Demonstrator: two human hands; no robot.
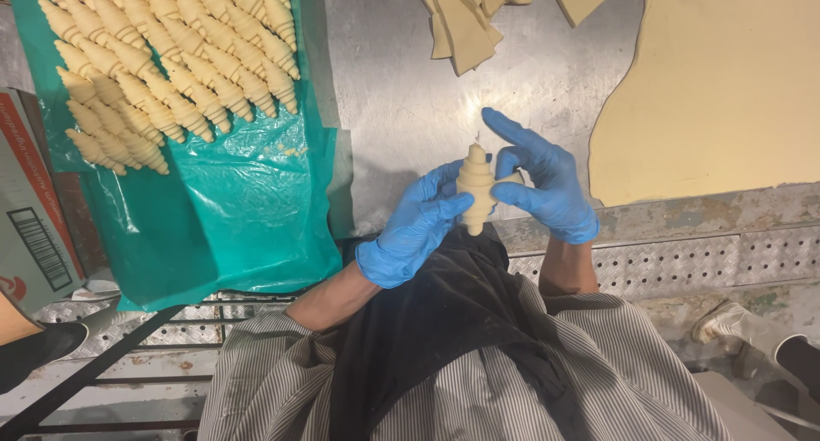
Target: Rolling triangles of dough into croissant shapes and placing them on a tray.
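A raw rolled croissant (476, 185) of pale dough stands upright between both my hands, just above the near edge of the steel table (401, 91). My left hand (416, 227), in a blue glove, grips its lower left side. On its right side is my right hand (544, 180), also blue-gloved, with the index finger stretched out toward the upper left.
A tray lined with green plastic film (231, 210) at the left holds several rows of rolled croissants (162, 56). A large flat dough sheet (726, 82) lies at the right, cut dough triangles (478, 14) at the top. A cardboard box (30, 202) stands at far left.
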